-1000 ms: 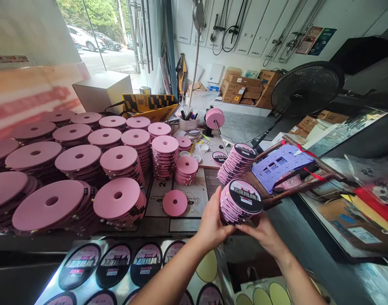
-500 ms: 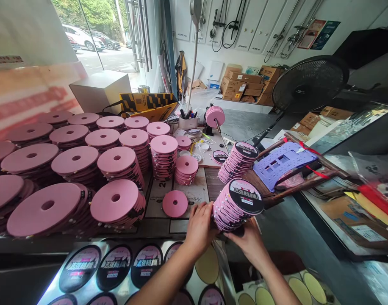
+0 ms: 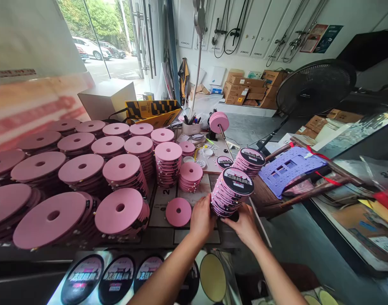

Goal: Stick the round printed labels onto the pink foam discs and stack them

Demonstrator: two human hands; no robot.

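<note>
A: And here's the stack of pink discs (image 3: 228,198), held between both hands over the near right part of the table (image 3: 157,214), leaning, dark label (image 3: 238,181) uppermost!

B: How's the grip?

A: Pressed in from two sides. The left hand (image 3: 202,217) cups the left flank down low; the right hand (image 3: 244,224) takes the lower right, thumb along the near bottom edge. Some fingers hide behind, so I can't tell how far they wrap under.

B: Is the base touching the table?

A: Can't tell, the hands cover it. With that tilt, I'd want even pressure and support beneath, or the discs could slide out of line.

B: And those pale beads (image 3: 212,202) on the rims?

A: Gentle there! Squeeze the discs, I'd say, rather than the beads.

B: Tight quarters, too: a second stack (image 3: 248,162) is just behind it.

A: So mind the rims against each other. To the left lies one loose disc (image 3: 173,217), flat, beyond it the massed pink stacks (image 3: 119,209); nearest us, the round stickers (image 3: 117,277). Elbows high over those!
</note>
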